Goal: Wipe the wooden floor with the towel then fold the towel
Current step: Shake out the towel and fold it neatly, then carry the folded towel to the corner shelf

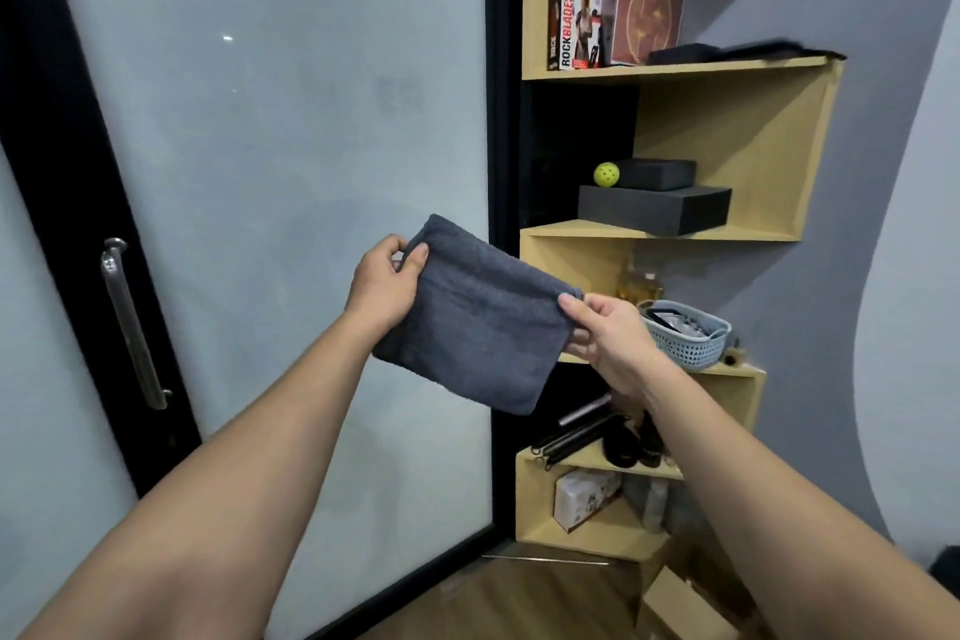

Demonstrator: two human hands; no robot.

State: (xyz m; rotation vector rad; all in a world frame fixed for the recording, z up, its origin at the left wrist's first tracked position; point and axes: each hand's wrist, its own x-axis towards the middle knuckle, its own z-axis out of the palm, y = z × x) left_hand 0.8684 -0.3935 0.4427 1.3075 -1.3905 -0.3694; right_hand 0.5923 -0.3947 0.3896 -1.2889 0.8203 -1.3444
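Head view: folded dark grey terry towel (pixel 470 314) held up in the air in front of a frosted glass door with black frame (pixel 270 130), beside light wooden wall shelves (pixel 727 229). Left hand (pixel 387 283) pinches the towel's upper left corner, thumb over the cloth. Right hand (pixel 605 330) pinches its right edge. Strip of brown wooden floor (pixel 524 598) shows at bottom. Yellow perforated ball (pixel 606 173) sits on a shelf.

towel (pixel 478 317): dark grey, folded rectangle | held up in the air, tilted | wooden floor (pixel 545 598): brown, below
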